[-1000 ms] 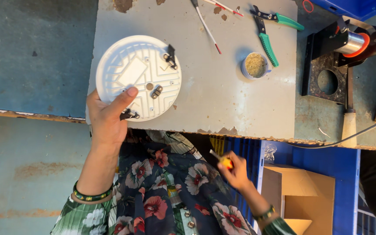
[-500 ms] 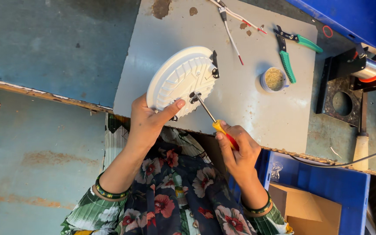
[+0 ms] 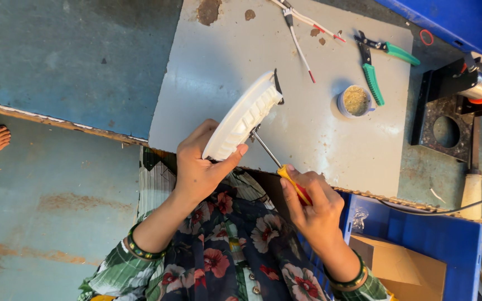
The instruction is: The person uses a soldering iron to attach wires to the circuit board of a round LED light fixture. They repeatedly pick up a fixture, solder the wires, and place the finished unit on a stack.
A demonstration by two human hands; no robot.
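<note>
Grey counter (image 3: 207, 83) carries the work: the left hand (image 3: 202, 167) tilts a white round housing (image 3: 244, 117) on edge, fingers clamped on its rim. The right hand (image 3: 313, 206), fingers closed on a yellow-handled screwdriver (image 3: 277, 164), drives its tip into the housing's underside. Green pliers (image 3: 375, 78) lie beyond the housing. Likely fastening a screw; steady alignment matters.
</note>
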